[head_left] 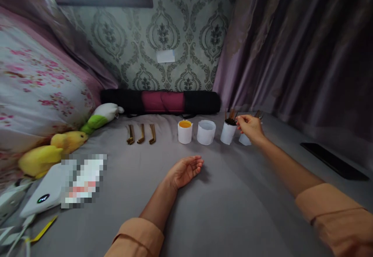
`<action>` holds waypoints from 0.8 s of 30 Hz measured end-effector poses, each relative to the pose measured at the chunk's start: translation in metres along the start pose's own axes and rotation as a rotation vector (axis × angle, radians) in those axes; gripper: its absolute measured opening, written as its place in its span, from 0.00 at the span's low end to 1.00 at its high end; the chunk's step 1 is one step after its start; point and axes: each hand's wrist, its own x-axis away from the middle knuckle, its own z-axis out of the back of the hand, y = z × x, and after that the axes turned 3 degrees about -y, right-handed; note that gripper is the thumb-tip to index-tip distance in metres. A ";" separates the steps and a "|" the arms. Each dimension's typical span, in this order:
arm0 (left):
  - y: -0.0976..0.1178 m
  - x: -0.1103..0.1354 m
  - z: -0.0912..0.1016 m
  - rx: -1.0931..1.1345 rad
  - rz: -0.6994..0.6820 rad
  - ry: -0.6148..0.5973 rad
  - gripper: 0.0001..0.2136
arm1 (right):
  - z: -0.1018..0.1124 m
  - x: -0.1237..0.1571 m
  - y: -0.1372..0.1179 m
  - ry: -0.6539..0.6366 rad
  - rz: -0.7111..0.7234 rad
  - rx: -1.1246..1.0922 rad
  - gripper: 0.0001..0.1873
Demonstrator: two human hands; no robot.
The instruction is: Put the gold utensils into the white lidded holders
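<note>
Left hand (186,171), near centre: half-open, palm up, fingers loosely curled, nothing held. Beyond, in a row: three brown bundles (141,134), left; four white cups (206,136), centre to right. Right hand (251,128): fingertips pinched just beside the third cup's dark sticks (232,114); grip cannot be told. Far: black-and-red roll (163,101).

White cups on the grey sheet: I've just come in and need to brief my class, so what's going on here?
One person's right hand is beside the third cup, which has thin brown pieces sticking up; whether its grip holds one is too small to tell. The left hand is half-curled, holding nothing visible. The first cup is orange-yellow inside. Three bronze-coloured bundles lie left of the cups.
</note>
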 end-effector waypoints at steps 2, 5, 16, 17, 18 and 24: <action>0.001 0.001 0.000 0.002 -0.002 0.008 0.06 | -0.002 0.008 -0.004 -0.013 -0.012 -0.059 0.13; 0.002 0.001 -0.001 0.000 -0.005 0.007 0.05 | -0.004 0.019 -0.009 -0.048 -0.022 -0.139 0.11; 0.002 0.002 -0.001 0.000 -0.020 0.012 0.05 | -0.020 0.046 -0.006 -0.144 -0.115 -0.279 0.12; 0.002 0.001 -0.001 -0.002 -0.021 0.013 0.05 | -0.021 0.048 -0.005 -0.157 -0.117 -0.277 0.13; 0.002 0.001 -0.001 -0.004 -0.022 0.012 0.05 | -0.024 0.051 -0.003 -0.170 -0.120 -0.275 0.13; 0.002 0.000 0.001 -0.004 -0.040 -0.014 0.04 | -0.040 0.071 0.004 -0.257 -0.203 -0.308 0.12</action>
